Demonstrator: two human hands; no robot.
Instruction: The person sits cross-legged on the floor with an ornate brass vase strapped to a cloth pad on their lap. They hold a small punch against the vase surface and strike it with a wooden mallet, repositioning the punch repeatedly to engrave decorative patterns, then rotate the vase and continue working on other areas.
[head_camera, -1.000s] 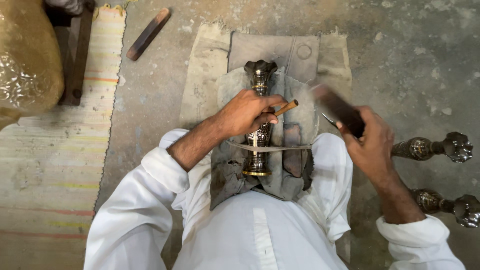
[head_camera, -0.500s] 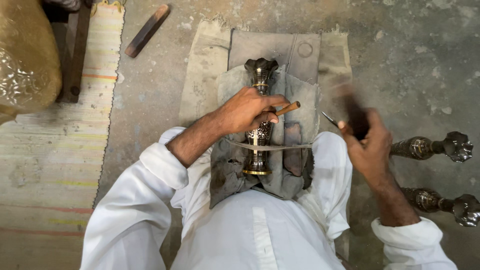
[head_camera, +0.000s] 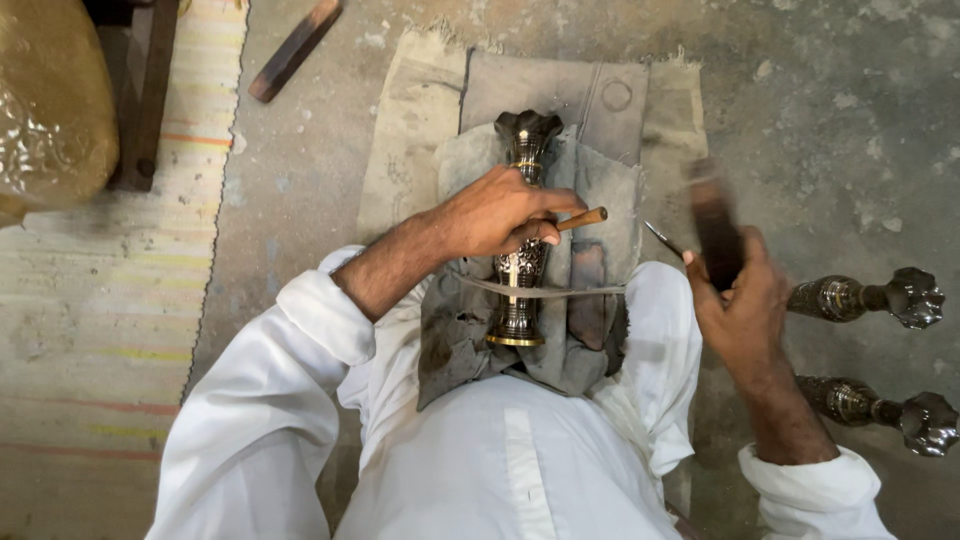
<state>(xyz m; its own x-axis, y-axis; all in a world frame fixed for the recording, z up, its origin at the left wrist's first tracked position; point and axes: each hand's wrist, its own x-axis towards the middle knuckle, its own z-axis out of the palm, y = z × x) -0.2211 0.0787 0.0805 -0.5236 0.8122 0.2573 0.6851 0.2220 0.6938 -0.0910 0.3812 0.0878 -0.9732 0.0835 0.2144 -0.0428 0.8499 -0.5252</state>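
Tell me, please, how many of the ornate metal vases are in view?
3. One vase lies on the grey cloth under the left hand. Two more lie on the floor beyond the right hand. Others may be out of frame.

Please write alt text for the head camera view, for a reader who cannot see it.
Seen from above, a seated person's left hand holds a chisel against a brass vase on a grey cloth, while the right hand raises a dark wooden mallet.

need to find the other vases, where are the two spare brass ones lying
In the head view both spare brass vases lie on their sides on the concrete floor at the far right, just beyond the right hand.
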